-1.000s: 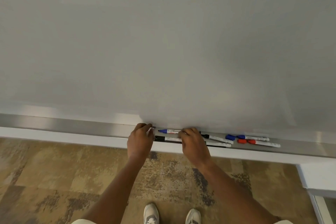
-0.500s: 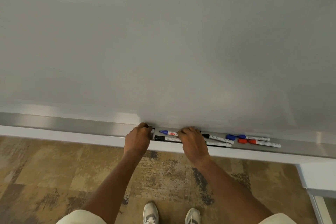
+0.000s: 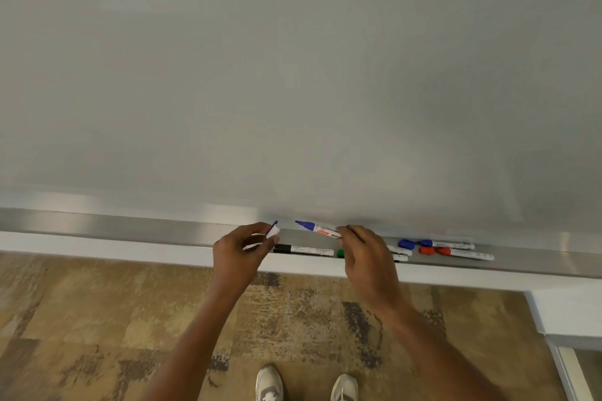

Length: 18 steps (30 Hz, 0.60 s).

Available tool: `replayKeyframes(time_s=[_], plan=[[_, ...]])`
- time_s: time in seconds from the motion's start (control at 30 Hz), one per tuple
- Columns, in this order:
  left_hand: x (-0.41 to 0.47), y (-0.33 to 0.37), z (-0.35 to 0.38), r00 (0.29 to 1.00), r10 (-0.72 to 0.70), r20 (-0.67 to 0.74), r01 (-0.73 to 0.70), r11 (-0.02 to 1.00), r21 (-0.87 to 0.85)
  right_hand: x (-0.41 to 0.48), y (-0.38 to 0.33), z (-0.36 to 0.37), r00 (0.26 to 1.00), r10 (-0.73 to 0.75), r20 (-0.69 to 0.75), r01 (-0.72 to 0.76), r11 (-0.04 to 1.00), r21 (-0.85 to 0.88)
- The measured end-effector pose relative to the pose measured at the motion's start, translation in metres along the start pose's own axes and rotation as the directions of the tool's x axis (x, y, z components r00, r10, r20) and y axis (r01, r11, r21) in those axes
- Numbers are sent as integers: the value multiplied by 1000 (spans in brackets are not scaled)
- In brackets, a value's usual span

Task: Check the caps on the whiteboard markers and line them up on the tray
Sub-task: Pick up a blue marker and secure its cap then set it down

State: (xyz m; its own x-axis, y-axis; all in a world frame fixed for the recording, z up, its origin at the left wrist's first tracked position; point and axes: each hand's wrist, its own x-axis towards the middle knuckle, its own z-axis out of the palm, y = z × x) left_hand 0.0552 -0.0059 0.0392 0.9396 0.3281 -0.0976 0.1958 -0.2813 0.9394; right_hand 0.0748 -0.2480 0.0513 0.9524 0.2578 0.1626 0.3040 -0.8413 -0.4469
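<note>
L hand [image 3: 239, 249] pinching cap [image 3: 273, 231] | R hand [image 3: 366, 254] gripping uncapped blue marker [image 3: 317, 229] above tray [image 3: 130, 228]

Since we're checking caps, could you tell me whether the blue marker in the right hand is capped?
Uncapped: the blue marker in the right hand shows its bare tip.

The right hand [image 3: 369, 262] hides most of the green marker [image 3: 340, 253]; the tray [image 3: 97, 228] runs off both edges.
</note>
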Motion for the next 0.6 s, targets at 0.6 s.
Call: replayKeyframes(time_s=[0.6], plan=[[-26,89,6,976,-33,217,161,780,-605,-36,-2,-107,972,-54,-228,104,971,216]])
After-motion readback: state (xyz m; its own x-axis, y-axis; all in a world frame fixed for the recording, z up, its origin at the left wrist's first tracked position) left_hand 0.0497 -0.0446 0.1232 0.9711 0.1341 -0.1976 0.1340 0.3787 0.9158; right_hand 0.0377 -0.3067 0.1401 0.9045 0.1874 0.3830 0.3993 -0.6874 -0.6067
